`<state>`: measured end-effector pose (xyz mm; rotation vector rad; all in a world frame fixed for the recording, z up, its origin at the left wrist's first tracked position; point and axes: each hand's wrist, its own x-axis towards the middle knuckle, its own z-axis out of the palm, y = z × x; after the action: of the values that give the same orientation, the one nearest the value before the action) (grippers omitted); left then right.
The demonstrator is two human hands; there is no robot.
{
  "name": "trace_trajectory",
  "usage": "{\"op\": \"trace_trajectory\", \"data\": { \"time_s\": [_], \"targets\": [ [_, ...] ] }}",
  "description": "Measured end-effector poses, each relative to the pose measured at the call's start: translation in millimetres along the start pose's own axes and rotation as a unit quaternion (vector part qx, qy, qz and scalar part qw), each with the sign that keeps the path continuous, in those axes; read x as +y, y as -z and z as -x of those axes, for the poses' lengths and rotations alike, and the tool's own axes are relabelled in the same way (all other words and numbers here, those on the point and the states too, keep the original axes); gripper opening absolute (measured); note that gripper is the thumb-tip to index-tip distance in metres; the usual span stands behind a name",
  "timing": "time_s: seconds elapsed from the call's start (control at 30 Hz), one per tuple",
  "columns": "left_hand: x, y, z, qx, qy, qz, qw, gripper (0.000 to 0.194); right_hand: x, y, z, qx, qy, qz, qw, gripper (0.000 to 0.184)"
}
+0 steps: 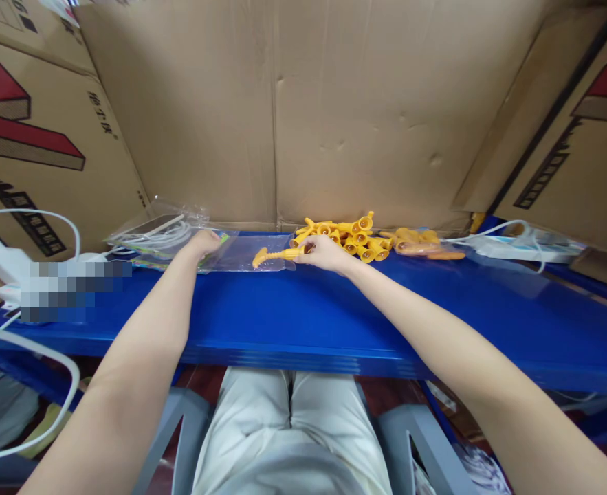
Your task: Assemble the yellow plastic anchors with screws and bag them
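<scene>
My right hand (pixel 325 251) pinches one yellow toy (pixel 277 255) by its end, its tip over the clear bag (pixel 254 256) on the blue table (pixel 303 316). My left hand (pixel 203 242) presses the bag flat. If the mouth sags shut, the toy could snag and slide off.

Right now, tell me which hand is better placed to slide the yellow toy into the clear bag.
Probably the right hand: its fingers already grip the yellow toy, whose tip lies on the clear bag. The left hand rests at the bag's far end.
</scene>
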<state>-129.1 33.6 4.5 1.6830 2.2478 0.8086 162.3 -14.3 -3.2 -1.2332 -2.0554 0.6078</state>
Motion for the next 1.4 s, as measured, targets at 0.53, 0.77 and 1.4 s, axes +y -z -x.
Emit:
{"op": "trace_trajectory", "data": {
  "time_s": [0.53, 0.77, 1.4],
  "targets": [
    [34, 14.8, 36, -0.131, -0.062, 0.270, 0.952, 0.047, -7, 13, -2, 0.056, 0.068, -0.007, 0.996, 0.016],
    [46, 16.1, 53, -0.203, -0.106, 0.298, 0.927, 0.053, 6, 16, -9, 0.037, 0.086, -0.057, 0.994, 0.010],
    [46, -30.1, 38, -0.227, -0.010, 0.307, 0.924, 0.046, 21, -22, -1, -0.029, 0.032, -0.121, 0.992, 0.026]
  ]
}}
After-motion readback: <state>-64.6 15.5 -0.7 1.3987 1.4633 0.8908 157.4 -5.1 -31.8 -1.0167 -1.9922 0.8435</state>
